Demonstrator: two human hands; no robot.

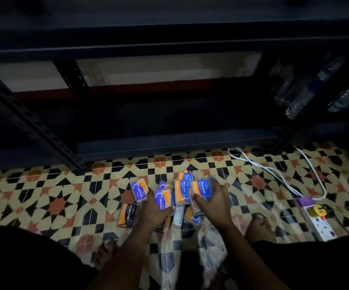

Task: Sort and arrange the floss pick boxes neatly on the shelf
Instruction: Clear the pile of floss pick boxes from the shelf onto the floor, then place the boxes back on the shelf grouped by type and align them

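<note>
A pile of floss pick boxes lies on the patterned tile floor in front of a dark metal shelf (169, 143). My left hand (153, 210) grips a blue and orange "Smooth" box (162, 198). My right hand (213, 203) holds a blue and orange "Round" box (201, 190). Another "Smooth" box (139, 190) lies to the left, a "Round" box (182, 192) stands between my hands, and a black and orange "Charcoal" box (127, 215) lies at the pile's left edge. More boxes sit partly hidden under my hands.
The slotted shelf post (33, 122) slants down at the left. A white cable (274, 172) runs across the floor to a power strip (318, 220) at the right. Plastic-wrapped bottles (307, 86) hang at the right. My bare feet (260, 227) rest on the tiles.
</note>
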